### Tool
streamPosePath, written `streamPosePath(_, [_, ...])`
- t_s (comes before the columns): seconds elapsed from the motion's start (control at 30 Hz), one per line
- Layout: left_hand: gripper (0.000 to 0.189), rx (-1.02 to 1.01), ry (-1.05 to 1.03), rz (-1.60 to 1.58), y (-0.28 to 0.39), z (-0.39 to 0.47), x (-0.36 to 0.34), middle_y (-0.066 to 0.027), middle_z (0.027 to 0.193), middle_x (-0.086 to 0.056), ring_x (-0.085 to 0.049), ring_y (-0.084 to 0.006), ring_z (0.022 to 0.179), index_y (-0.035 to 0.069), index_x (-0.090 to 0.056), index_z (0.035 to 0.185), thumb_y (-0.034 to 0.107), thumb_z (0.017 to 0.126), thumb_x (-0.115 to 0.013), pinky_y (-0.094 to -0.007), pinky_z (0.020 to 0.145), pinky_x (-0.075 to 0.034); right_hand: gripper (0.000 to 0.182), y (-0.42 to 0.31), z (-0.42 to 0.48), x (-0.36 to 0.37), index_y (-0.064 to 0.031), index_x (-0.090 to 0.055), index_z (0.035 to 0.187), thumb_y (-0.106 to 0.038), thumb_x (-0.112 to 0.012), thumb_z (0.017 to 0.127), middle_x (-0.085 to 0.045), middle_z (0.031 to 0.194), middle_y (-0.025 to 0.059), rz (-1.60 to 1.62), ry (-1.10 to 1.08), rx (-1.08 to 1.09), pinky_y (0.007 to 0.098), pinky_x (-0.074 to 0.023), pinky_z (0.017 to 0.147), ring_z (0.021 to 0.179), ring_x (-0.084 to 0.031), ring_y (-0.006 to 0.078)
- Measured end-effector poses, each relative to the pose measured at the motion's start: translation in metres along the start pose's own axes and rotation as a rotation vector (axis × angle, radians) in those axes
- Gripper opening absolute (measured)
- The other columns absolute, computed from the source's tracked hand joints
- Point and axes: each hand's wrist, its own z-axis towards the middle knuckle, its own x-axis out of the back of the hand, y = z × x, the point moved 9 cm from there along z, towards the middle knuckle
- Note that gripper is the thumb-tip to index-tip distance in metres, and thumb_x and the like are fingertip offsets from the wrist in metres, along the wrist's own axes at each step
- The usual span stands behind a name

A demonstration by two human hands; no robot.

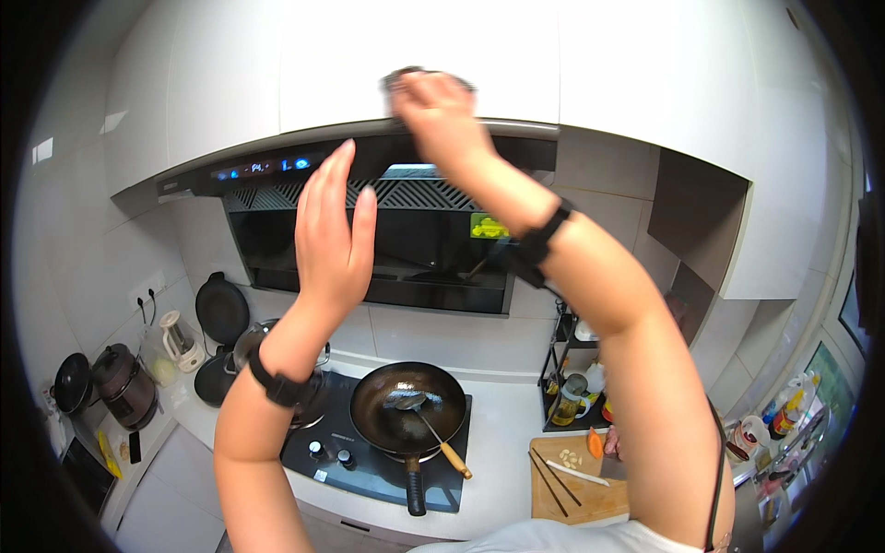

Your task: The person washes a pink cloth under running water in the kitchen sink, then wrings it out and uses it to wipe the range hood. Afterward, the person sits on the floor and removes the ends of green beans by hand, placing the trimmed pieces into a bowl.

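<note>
My right hand [442, 117] is raised against the white upper cabinet door [422, 41], just above the range hood's top edge. Its fingers hold a dark, blurred item [408, 75], too smeared to name. My left hand [335, 228] is up in front of the black range hood [401, 235], fingers extended and thumb apart, with nothing in it. Below both hands a wok [408, 415] sits on the gas hob [346, 442], with a wooden-handled metal spatula [432, 432] lying in it.
On the right, a wooden cutting board [581, 498] bears chopsticks, a carrot piece and sliced food. A black rack [577, 418] with bottles stands behind it. To the left are a glass-lidded pot [256, 339], black pans and an electric cooker [124, 387]. An open cabinet niche [698, 214] is at upper right.
</note>
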Motion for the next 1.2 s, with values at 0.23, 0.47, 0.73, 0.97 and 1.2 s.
streamPosePath(0.23, [0.048, -0.089, 0.001, 0.023, -0.007, 0.061, -0.069, -0.0213, 0.122, -0.051, -0.048, -0.0373, 0.113, -0.003, -0.041, 0.127, 0.030, 0.092, -0.045, -0.0450, 0.096, -0.036, 0.033, 0.003, -0.012, 0.026, -0.0050, -0.059, 0.107, -0.013, -0.055, 0.076, -0.052, 0.121, 0.0084, -0.044, -0.066, 0.168, 0.0357, -0.0392, 0.097, 0.117, -0.047, 0.0236])
streamPosePath(0.47, [0.062, -0.429, -0.102, 0.251, 0.057, 0.082, -0.126, -0.0239, 0.126, -0.047, -0.046, -0.0335, 0.118, -0.010, -0.030, 0.132, 0.036, 0.091, -0.041, -0.0442, 0.108, -0.022, 0.039, 0.056, -0.037, 0.068, -0.0027, -0.055, 0.117, -0.011, -0.052, 0.079, -0.052, 0.126, 0.0137, -0.151, -0.073, -0.058, 0.0389, -0.0370, 0.100, 0.119, -0.048, 0.0289])
streamPosePath(0.73, [0.054, -0.143, -0.060, 0.246, -0.090, 0.150, -0.042, -0.0156, 0.124, -0.052, -0.048, -0.0293, 0.116, 0.002, -0.048, 0.124, 0.036, 0.098, -0.016, -0.0466, 0.108, -0.019, 0.026, 0.005, 0.108, -0.049, 0.0015, -0.063, 0.094, -0.012, -0.052, 0.074, -0.060, 0.108, 0.0165, -0.047, 0.071, 0.055, 0.0403, -0.0397, 0.095, 0.107, -0.053, 0.0315])
streamPosePath(0.97, [0.050, -0.238, -0.144, 0.038, -0.014, 0.069, -0.095, -0.0208, 0.131, -0.045, -0.038, -0.0315, 0.126, -0.003, -0.042, 0.128, 0.029, 0.097, -0.022, -0.0428, 0.110, -0.017, 0.023, 0.006, -0.017, 0.019, -0.0003, -0.064, 0.092, -0.006, -0.057, 0.071, -0.061, 0.105, 0.0151, -0.006, 0.085, 0.048, 0.0379, -0.0426, 0.094, 0.104, -0.057, 0.0265])
streamPosePath(1.2, [0.049, -0.144, -0.027, 0.071, 0.008, 0.214, -0.118, -0.0252, 0.111, -0.056, -0.052, -0.0404, 0.106, 0.001, -0.048, 0.119, 0.036, 0.096, -0.021, -0.0496, 0.098, -0.034, 0.028, 0.129, 0.077, 0.036, -0.0016, -0.059, 0.104, -0.018, -0.045, 0.086, -0.061, 0.105, 0.0179, 0.054, 0.141, -0.211, 0.0401, -0.0418, 0.091, 0.102, -0.055, 0.0336])
